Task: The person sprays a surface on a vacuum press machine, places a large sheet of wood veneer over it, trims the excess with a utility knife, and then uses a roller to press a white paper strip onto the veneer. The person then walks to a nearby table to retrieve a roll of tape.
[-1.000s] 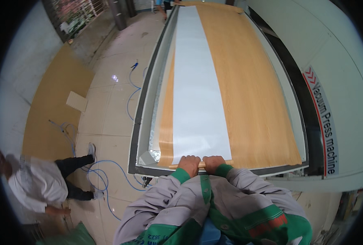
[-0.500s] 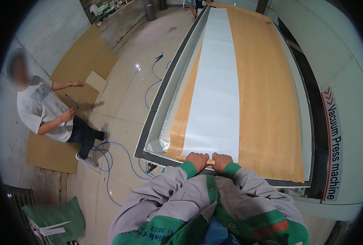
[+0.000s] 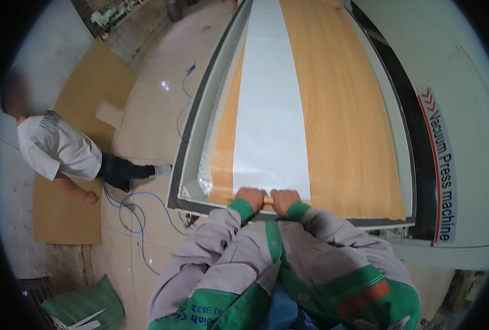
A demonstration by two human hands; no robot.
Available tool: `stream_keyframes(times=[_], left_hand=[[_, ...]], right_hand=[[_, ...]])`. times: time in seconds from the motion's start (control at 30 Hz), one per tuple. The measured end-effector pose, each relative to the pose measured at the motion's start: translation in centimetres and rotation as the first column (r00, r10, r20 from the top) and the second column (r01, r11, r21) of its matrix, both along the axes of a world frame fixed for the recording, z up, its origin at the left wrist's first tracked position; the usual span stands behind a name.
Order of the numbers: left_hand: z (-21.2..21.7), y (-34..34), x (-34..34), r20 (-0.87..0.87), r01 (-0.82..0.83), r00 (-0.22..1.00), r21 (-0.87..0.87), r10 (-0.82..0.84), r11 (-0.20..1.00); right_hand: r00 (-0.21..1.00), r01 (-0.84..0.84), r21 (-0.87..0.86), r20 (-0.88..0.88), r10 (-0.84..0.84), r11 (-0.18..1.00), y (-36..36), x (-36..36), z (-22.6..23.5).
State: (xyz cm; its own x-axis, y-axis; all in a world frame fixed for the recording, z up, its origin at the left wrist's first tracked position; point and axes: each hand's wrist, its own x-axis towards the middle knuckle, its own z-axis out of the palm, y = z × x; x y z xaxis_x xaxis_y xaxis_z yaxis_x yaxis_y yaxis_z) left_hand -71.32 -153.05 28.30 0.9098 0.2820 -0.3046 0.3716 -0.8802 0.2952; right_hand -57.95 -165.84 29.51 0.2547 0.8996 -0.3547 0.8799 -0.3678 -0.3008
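A wood-grain sheet (image 3: 346, 121), which looks like decorative film, covers much of the press bed in front of me. Down its left part runs a long white strip (image 3: 272, 110), with a narrow wood-grain band along its left side. At the near end, my left hand (image 3: 250, 198) and my right hand (image 3: 284, 201) are closed side by side on the sheet's edge, knuckles up. Between them a short piece of that edge looks rolled or bunched. My thumbs and fingertips are hidden.
A grey and black frame (image 3: 182, 148) surrounds the bed. To the right stands a pale machine panel (image 3: 470, 143) with a lettered strip. A person in a white shirt (image 3: 60, 146) is at left, near brown boards (image 3: 71, 220). A blue hose (image 3: 141, 220) loops over the floor.
My view has shifted, so the bed appears higher and further left. Both hands keep their grip. The person at left has turned away and lowered an arm; the person at the far end has mostly left view.
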Motion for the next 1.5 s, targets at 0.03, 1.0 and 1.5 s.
stream_keyframes(times=[0.03, 1.0, 1.5], left_hand=[[-0.2, 0.1, 0.1, 0.213, 0.041, 0.975, 0.104, -0.063, 0.994], [-0.8, 1.5, 2.8, -0.019, 0.105, 0.994, -0.105, -0.108, 0.989], [0.2, 2.5, 4.6, 0.237, 0.167, 0.955, 0.072, -0.18, 0.983]], right_hand=[[1.0, 0.026, 0.012, -0.002, -0.026, 1.0, 0.1, 0.2, -0.4], [0.996, 0.087, -0.006, 0.038, -0.087, 0.996, -0.1, 0.6, 0.1], [0.971, 0.239, -0.032, -0.01, -0.239, 0.971, 0.1, 3.3, -1.9]])
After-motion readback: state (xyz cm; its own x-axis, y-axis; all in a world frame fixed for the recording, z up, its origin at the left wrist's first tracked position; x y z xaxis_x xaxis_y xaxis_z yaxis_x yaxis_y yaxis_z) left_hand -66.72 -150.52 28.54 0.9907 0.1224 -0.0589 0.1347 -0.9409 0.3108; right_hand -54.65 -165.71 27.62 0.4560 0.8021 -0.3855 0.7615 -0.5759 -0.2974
